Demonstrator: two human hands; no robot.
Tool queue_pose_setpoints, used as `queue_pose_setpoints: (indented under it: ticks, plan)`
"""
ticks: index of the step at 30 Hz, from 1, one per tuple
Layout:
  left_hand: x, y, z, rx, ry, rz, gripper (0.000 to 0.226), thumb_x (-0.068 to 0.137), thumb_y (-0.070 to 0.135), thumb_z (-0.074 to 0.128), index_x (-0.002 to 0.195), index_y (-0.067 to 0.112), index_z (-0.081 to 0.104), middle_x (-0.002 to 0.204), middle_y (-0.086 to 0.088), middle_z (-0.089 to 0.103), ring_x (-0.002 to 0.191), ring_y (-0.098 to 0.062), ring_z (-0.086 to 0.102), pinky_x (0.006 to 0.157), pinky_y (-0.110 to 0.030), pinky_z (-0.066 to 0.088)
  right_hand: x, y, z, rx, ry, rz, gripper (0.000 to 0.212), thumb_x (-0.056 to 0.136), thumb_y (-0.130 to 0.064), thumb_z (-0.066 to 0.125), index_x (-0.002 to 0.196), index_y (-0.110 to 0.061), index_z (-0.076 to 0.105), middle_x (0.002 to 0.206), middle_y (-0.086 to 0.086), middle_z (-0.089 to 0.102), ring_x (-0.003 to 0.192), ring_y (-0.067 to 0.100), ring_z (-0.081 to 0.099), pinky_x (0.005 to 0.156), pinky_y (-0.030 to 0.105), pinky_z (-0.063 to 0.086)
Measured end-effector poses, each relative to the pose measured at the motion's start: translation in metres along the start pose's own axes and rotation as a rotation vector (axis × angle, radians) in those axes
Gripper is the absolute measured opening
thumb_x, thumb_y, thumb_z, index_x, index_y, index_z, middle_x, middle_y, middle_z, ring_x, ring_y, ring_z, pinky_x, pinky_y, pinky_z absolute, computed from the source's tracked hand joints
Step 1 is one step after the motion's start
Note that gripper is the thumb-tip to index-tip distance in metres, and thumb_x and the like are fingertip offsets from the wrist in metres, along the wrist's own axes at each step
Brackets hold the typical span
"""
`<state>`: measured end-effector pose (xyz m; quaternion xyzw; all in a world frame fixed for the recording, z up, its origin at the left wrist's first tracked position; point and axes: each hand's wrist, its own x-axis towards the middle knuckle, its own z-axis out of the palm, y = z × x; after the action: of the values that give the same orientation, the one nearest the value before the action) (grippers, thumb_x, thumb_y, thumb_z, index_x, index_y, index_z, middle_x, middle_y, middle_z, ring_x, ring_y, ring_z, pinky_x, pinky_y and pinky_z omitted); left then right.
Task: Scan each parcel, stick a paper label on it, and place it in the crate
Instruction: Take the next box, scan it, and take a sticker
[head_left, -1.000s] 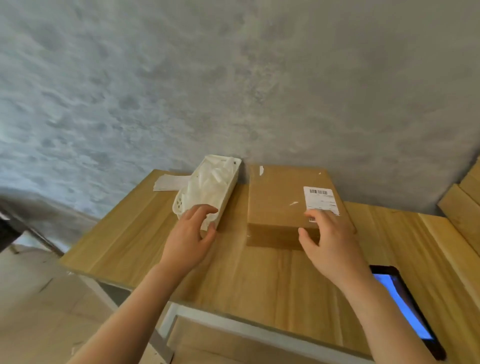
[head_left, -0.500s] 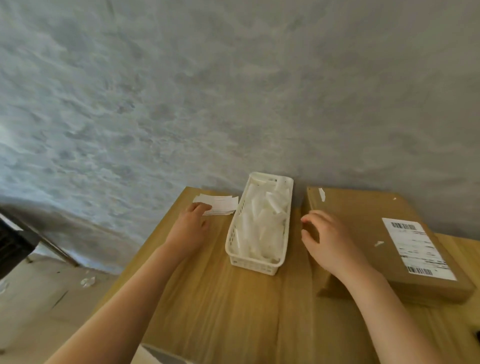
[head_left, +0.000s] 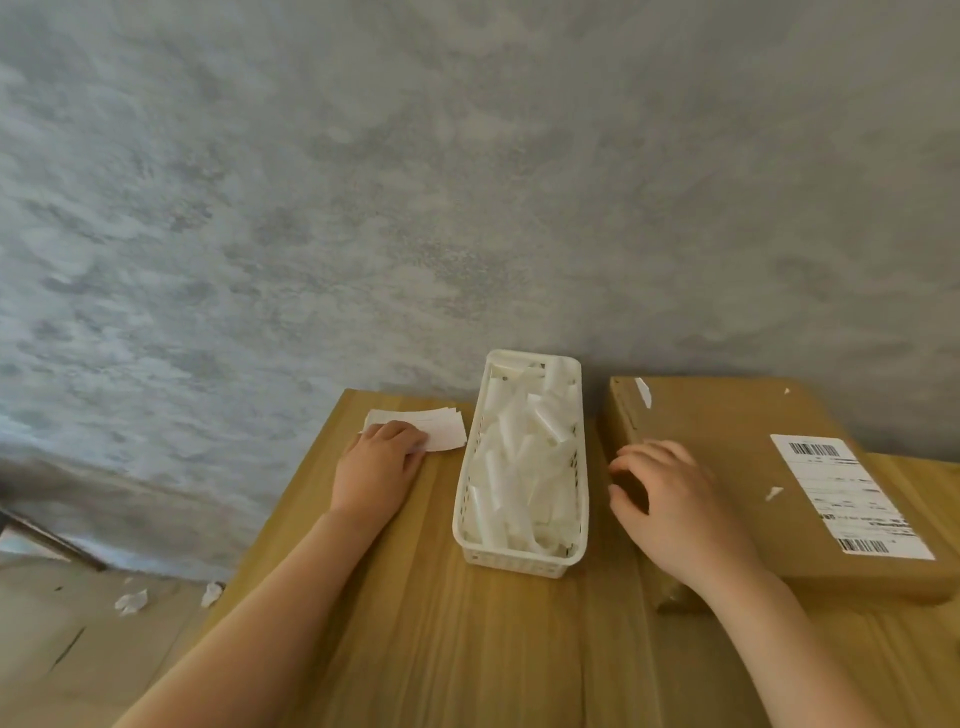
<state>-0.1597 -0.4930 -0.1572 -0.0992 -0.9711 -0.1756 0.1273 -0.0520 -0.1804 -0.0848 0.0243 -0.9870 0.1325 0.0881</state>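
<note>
1. Right hand (head_left: 675, 512): fingers loosely curled and spread, hovering at the left edge of the parcel (head_left: 737, 467) on the table (head_left: 467, 649); grips nothing.
2. Basket (head_left: 522, 556) of backing strips, between the hands.
3. Left hand (head_left: 374, 470): fingers together, flat on the labels (head_left: 441, 431). Risk: several labels may lift as one, since the stack lies loose.
</note>
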Motion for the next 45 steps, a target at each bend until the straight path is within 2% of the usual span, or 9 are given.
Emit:
queue_pose_setpoints:
  ticks: [9, 15, 20, 23, 25, 29, 38, 41, 45]
  plan:
    - [0.003, -0.002, -0.009, -0.061, 0.065, -0.067, 0.015, 0.099, 0.032, 0.056, 0.099, 0.025, 0.07, 0.099, 0.008, 0.07, 0.09, -0.015, 0.064, 0.065, -0.03, 0.054, 0.001, 0.001, 0.002, -0.003, 0.027, -0.004, 0.028, 0.095, -0.042, 0.05, 0.119, -0.033, 0.062, 0.129, -0.019, 0.056, 0.13, 0.005, 0.04, 0.108, 0.027, 0.034]
    - [0.003, -0.005, -0.015, -0.116, 0.018, -0.128, 0.023, 0.099, 0.038, 0.054, 0.109, 0.027, 0.071, 0.108, 0.006, 0.071, 0.092, -0.014, 0.064, 0.072, -0.026, 0.052, 0.001, 0.0, 0.002, 0.023, 0.021, 0.007, 0.027, 0.095, -0.041, 0.052, 0.119, -0.033, 0.062, 0.129, -0.018, 0.055, 0.13, 0.005, 0.041, 0.108, 0.029, 0.035]
    - [0.003, 0.009, -0.04, -0.3, 0.173, -0.115, 0.019, 0.097, 0.021, 0.06, 0.11, 0.022, 0.073, 0.109, 0.007, 0.071, 0.095, -0.012, 0.061, 0.07, -0.019, 0.041, 0.003, 0.006, -0.001, 0.195, -0.041, 0.039, 0.017, 0.095, -0.039, 0.054, 0.106, -0.036, 0.067, 0.122, -0.024, 0.057, 0.129, 0.001, 0.039, 0.109, 0.031, 0.034]
    - [0.006, 0.032, -0.064, -0.353, 0.262, -0.022, 0.016, 0.094, 0.017, 0.064, 0.105, 0.022, 0.074, 0.103, 0.01, 0.071, 0.097, -0.011, 0.058, 0.076, -0.017, 0.038, 0.003, 0.007, -0.02, 0.584, -0.077, 0.142, 0.016, 0.097, -0.03, 0.055, 0.099, -0.035, 0.071, 0.112, -0.026, 0.062, 0.111, -0.016, 0.047, 0.092, 0.016, 0.036]
    - [0.004, 0.054, -0.075, -0.388, 0.291, 0.074, 0.017, 0.093, 0.015, 0.065, 0.103, 0.023, 0.075, 0.101, 0.013, 0.068, 0.099, -0.009, 0.057, 0.08, -0.018, 0.04, 0.001, 0.007, -0.031, 0.754, 0.011, 0.184, 0.018, 0.098, -0.023, 0.055, 0.096, -0.03, 0.072, 0.098, -0.021, 0.07, 0.095, -0.012, 0.058, 0.079, 0.014, 0.04]
    - [-0.008, 0.104, -0.077, -0.425, 0.279, 0.225, 0.023, 0.091, 0.01, 0.064, 0.102, 0.026, 0.076, 0.098, 0.012, 0.065, 0.097, -0.004, 0.053, 0.08, -0.013, 0.04, -0.01, 0.002, -0.045, 0.705, 0.21, 0.206, 0.017, 0.097, -0.018, 0.056, 0.088, -0.027, 0.068, 0.075, -0.012, 0.069, 0.075, 0.001, 0.062, 0.062, 0.01, 0.044]
    - [-0.047, 0.207, -0.042, -0.323, 0.203, 0.515, 0.028, 0.092, 0.023, 0.053, 0.11, 0.029, 0.074, 0.101, 0.007, 0.064, 0.097, -0.009, 0.055, 0.083, -0.024, 0.046, -0.052, 0.017, -0.065, 0.926, 0.062, 0.318, 0.04, 0.081, -0.06, 0.05, 0.11, -0.034, 0.058, 0.075, -0.009, 0.075, 0.06, 0.0, 0.061, 0.067, 0.03, 0.05]
    - [-0.055, 0.231, -0.028, -0.239, 0.226, 0.609, 0.027, 0.093, 0.023, 0.055, 0.113, 0.027, 0.072, 0.103, 0.005, 0.067, 0.098, -0.016, 0.059, 0.084, -0.029, 0.047, -0.058, 0.04, -0.063, 0.89, 0.135, 0.327, 0.026, 0.092, -0.04, 0.06, 0.116, -0.032, 0.057, 0.079, -0.014, 0.075, 0.072, 0.002, 0.067, 0.073, 0.033, 0.055]
    - [-0.062, 0.252, -0.017, -0.253, 0.173, 0.621, 0.027, 0.097, 0.024, 0.049, 0.114, 0.027, 0.07, 0.105, 0.009, 0.067, 0.1, -0.014, 0.057, 0.085, -0.032, 0.049, -0.066, 0.071, -0.065, 0.855, 0.191, 0.305, 0.017, 0.096, -0.014, 0.058, 0.098, -0.031, 0.06, 0.078, -0.015, 0.074, 0.074, 0.004, 0.067, 0.073, 0.029, 0.054]
